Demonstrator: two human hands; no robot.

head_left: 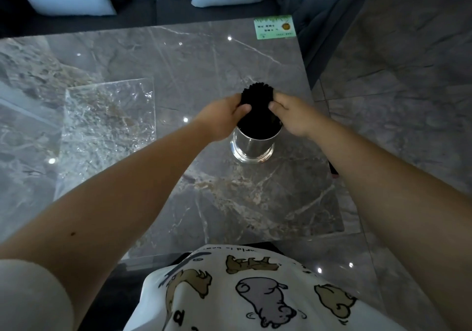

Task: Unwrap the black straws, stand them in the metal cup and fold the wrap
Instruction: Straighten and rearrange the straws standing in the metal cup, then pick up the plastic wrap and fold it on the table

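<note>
Head view, from the left: the clear wrap (108, 116) lies spread flat and crinkled on the grey marble desk (229, 203), well apart from the hands. Right of it the left hand (224, 116) curls its fingers and thumb against the left side of the bundle of black straws (258, 103), whose lower ends stand inside the metal cup (252, 147) on the desk. On the bundle's other side the right hand (291, 116) presses in the same way, and far back right a green card (274, 27) lies at the desk corner
</note>
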